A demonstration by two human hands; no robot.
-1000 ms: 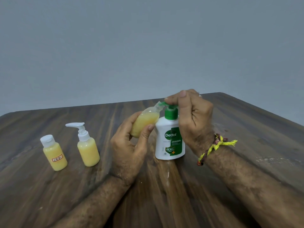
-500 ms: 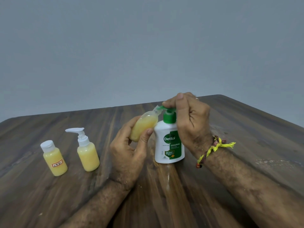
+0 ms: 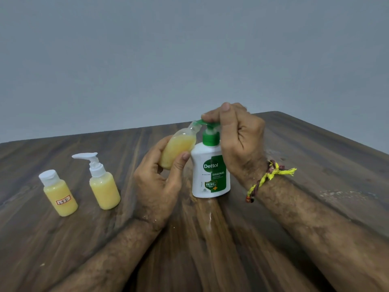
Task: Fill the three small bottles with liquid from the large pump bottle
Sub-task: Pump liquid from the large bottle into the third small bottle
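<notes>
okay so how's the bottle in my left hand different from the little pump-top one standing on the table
The held bottle is tilted, its open neck at the big pump's spout; the pump-top bottle stands upright, apart from both hands. The held bottle has no cap on; the pump-top bottle wears a white dispenser. Both are small, clear and mostly full of yellow liquid.

Looks like a plain room at home, or some bare setup space, honestly hard to pin down. All you get is a dark wood-grain table (image 3: 294, 157) with a worn, scuffed patch near its right edge, and right behind the table a blank grey-blue wall (image 3: 189, 49). A household handwash pump bottle (image 3: 210, 175) stands on the table, which leans domestic.
</notes>
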